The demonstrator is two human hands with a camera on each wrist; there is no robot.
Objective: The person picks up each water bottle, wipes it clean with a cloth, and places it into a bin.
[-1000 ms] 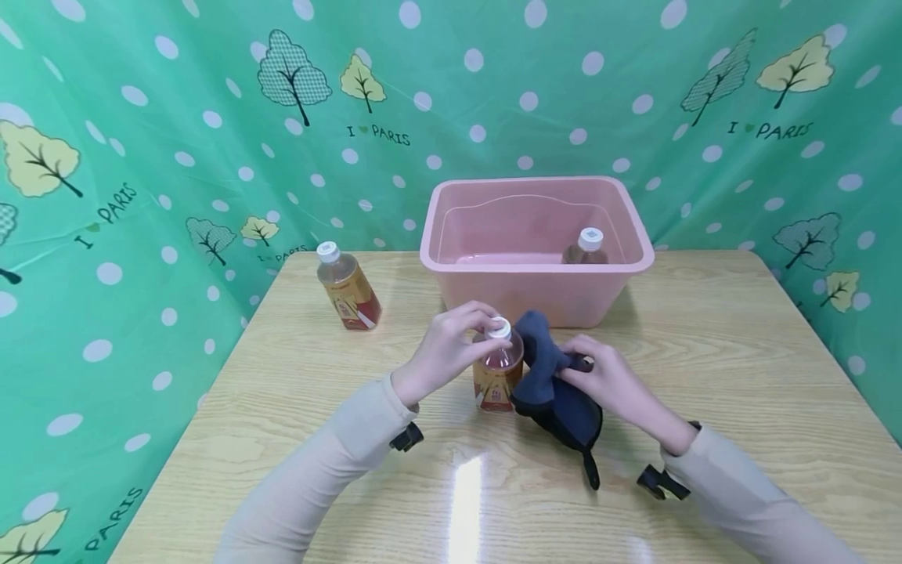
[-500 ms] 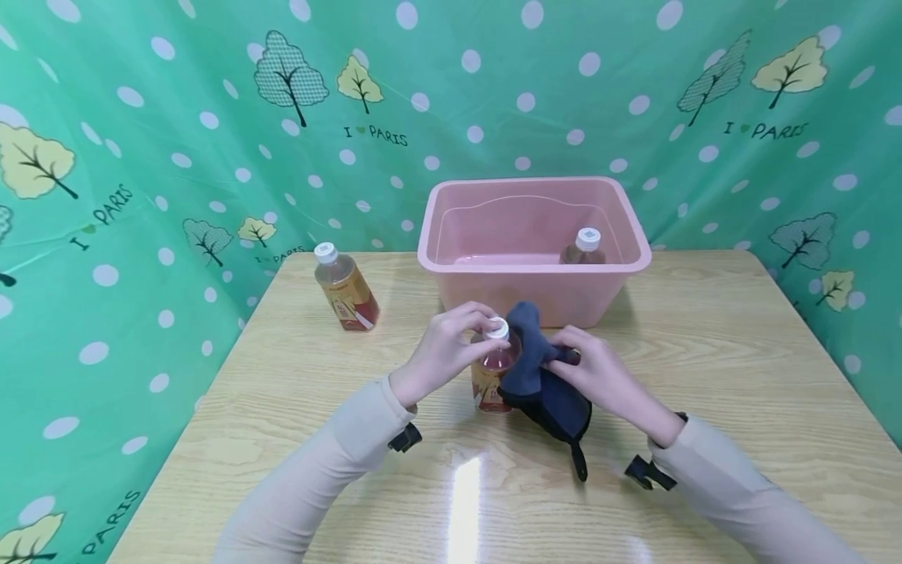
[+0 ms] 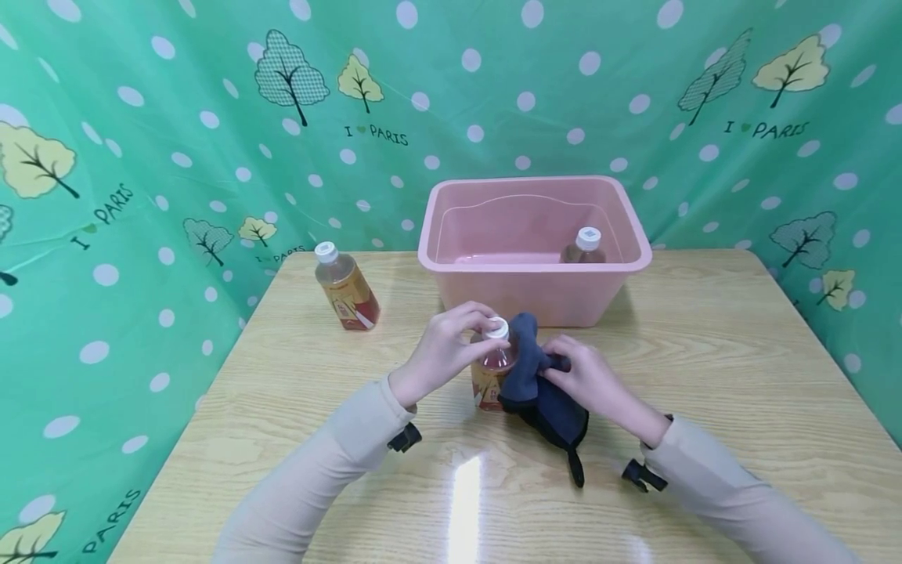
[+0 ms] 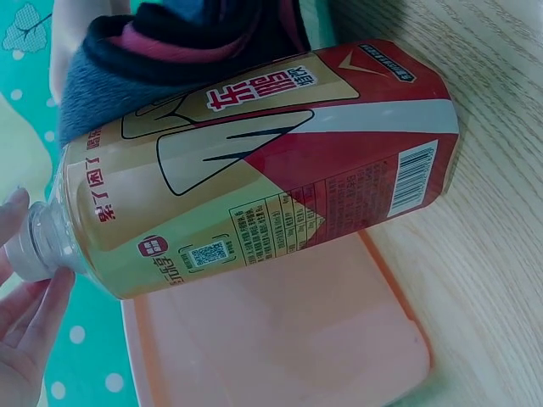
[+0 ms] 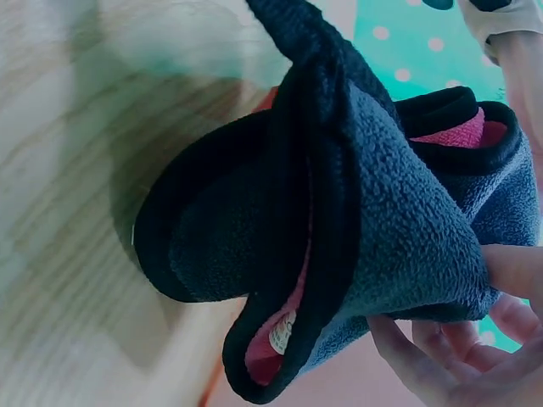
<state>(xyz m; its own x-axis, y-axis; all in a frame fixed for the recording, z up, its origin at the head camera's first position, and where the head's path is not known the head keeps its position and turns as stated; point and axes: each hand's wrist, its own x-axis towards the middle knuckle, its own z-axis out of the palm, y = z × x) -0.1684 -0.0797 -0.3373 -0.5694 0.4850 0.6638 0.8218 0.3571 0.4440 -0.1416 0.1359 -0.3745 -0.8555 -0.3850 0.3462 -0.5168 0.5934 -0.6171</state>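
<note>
My left hand pinches the white cap of a drink bottle, which stands upright on the table with a tan and red label. Against the bottle's right side lies a dark blue towel-like cloth with black edging and a pink inner side. My right hand pinches a fold of this cloth. In the head view the cloth covers part of the bottle, and its black loop trails toward the front. The right wrist view shows a small pale tag inside the cloth.
A pink plastic bin stands just behind the hands, with another capped bottle inside at its right. A third bottle stands at the table's back left. Behind the wooden table hangs a green patterned curtain.
My right hand and the cloth have shifted slightly left, and the hand has dipped a little since half a second ago. My left hand stays on the bottle cap.
</note>
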